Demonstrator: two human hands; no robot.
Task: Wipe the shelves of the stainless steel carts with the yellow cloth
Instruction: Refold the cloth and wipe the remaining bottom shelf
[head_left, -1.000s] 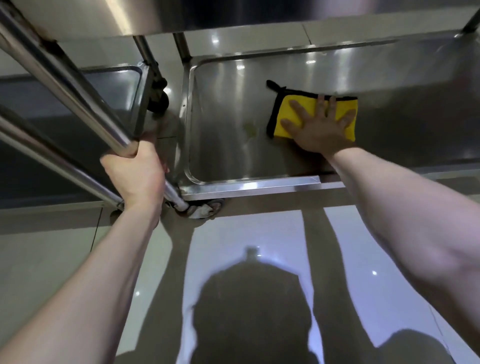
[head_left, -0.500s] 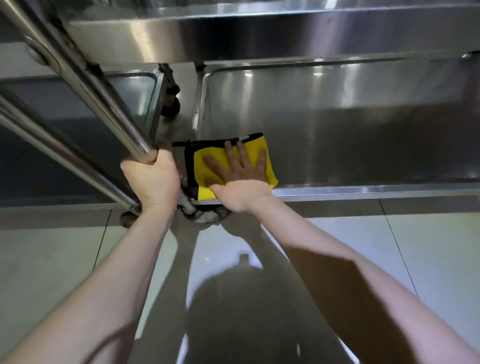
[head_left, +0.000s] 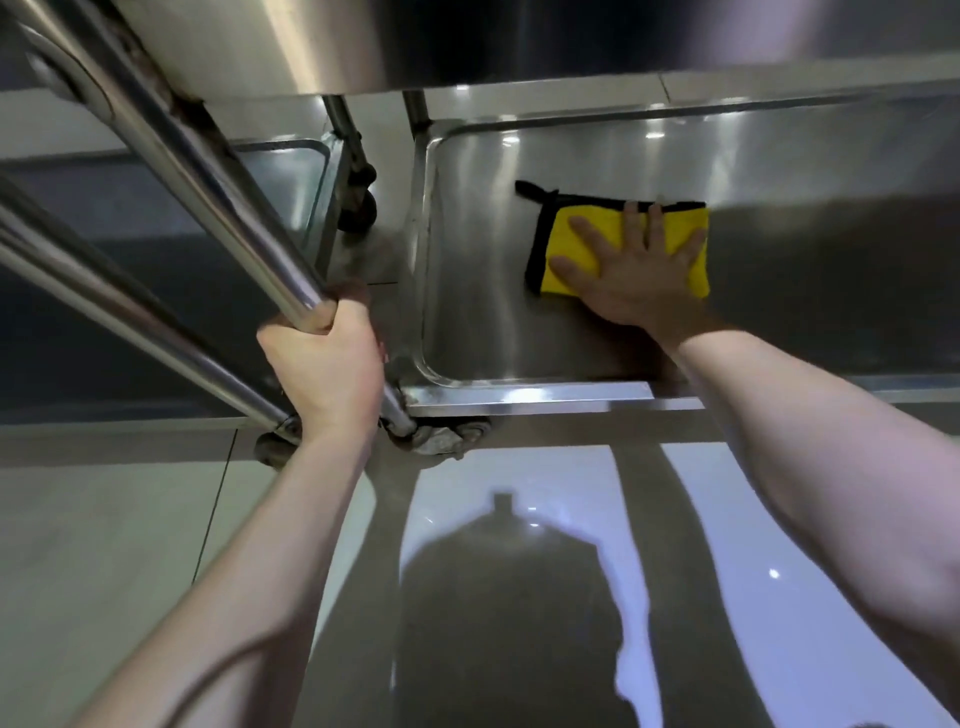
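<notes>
Your right hand (head_left: 639, 280) has swept the yellow cloth (head_left: 608, 226) away from the near left corner of the bottom shelf (head_left: 478, 270), where it lay half a second ago, to a spot further in and to the right, just above the middle of the frame. That hand lies flat on the cloth, fingers straight and spread, palm pressing down, with nothing curled round the fabric. The cloth is a soft, fuzzy rectangle, bright yellow with a black bound edge and a small black loop sticking out at its upper left corner. It rests flat on the shelf floor, apart from the rims.

The shelf is a shallow pan of brushed steel with rounded inner corners and a raised, folded lip. Its surface shows dull streaks and small bright glints of light.

Your left hand (head_left: 324, 364), left of centre, is wrapped tightly round a polished round post (head_left: 208, 171) that slants up toward the upper left corner. A second, thinner tube (head_left: 104, 306) runs beside it.

Across the top of the frame sits the smooth steel underside of an upper shelf (head_left: 467, 41). At upper left you can see another cart's shelf (head_left: 280, 176) and a dark castor (head_left: 363, 205). A scuffed castor (head_left: 441, 439) sits under the near corner. Glossy pale floor tiles (head_left: 104, 545) carry your shadow (head_left: 509, 597).
</notes>
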